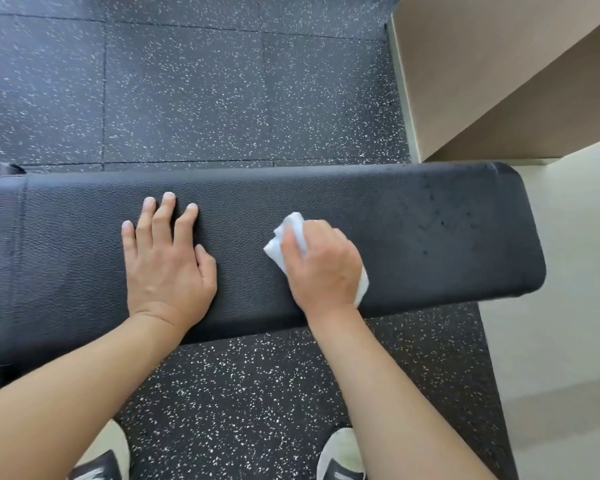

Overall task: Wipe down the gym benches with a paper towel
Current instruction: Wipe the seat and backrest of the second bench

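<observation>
Nearest the camera, two sneakers are standing on the speckled rubber floor, toes toward the bench. Just beyond them the black padded worktop of the gym bench is running left to right. The left hand is lying flat on the pad, its fingers straight and slightly spread, bracing the body. The right hand is pressing a crumpled white paper towel onto the pad, fingers curled over the wad and gripping it; the towel is sitting near the pad's middle, peeking out ahead of the knuckles and behind the wrist. Farther right, dark droplets are speckling the pad's end. To do this step well, the towel probably needs firm, overlapping strokes toward that wet end, covering both edges. Beyond the bench, more rubber floor and a tan wall corner are showing.
</observation>
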A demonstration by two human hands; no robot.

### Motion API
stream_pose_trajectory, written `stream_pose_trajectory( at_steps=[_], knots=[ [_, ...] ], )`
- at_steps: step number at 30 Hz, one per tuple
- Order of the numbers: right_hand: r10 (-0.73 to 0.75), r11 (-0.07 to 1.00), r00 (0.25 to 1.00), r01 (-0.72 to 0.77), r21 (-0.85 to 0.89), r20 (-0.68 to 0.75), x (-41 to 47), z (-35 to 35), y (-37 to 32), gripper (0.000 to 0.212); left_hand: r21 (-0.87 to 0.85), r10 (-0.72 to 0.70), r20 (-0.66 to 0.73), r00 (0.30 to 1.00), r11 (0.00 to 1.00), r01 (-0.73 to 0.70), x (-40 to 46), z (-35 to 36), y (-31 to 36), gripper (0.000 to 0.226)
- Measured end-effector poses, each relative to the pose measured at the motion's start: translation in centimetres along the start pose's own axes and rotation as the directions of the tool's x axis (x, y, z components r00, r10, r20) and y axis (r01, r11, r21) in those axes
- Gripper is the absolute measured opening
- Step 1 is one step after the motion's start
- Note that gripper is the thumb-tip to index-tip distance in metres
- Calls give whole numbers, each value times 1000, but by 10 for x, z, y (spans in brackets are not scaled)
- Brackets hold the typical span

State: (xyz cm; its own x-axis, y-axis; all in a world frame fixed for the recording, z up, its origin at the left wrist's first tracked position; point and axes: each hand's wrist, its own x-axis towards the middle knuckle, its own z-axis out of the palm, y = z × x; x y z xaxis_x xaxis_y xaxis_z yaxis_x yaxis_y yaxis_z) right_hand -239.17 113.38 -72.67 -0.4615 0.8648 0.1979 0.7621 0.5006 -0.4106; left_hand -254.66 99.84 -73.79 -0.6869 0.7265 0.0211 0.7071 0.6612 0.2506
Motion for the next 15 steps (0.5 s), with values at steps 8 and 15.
stream_pose_trajectory(
  at_steps=[8,15],
  knots=[
    [-371,928,928,371,27,27,-6,-1,-8,32,76,102,94,990,991,-109,-1,-10,-1,64],
    [-108,964,993,93,-249,-48,19,-73,158,27,88,592,251,766,774,-627,2,-13,32,63]
  ],
)
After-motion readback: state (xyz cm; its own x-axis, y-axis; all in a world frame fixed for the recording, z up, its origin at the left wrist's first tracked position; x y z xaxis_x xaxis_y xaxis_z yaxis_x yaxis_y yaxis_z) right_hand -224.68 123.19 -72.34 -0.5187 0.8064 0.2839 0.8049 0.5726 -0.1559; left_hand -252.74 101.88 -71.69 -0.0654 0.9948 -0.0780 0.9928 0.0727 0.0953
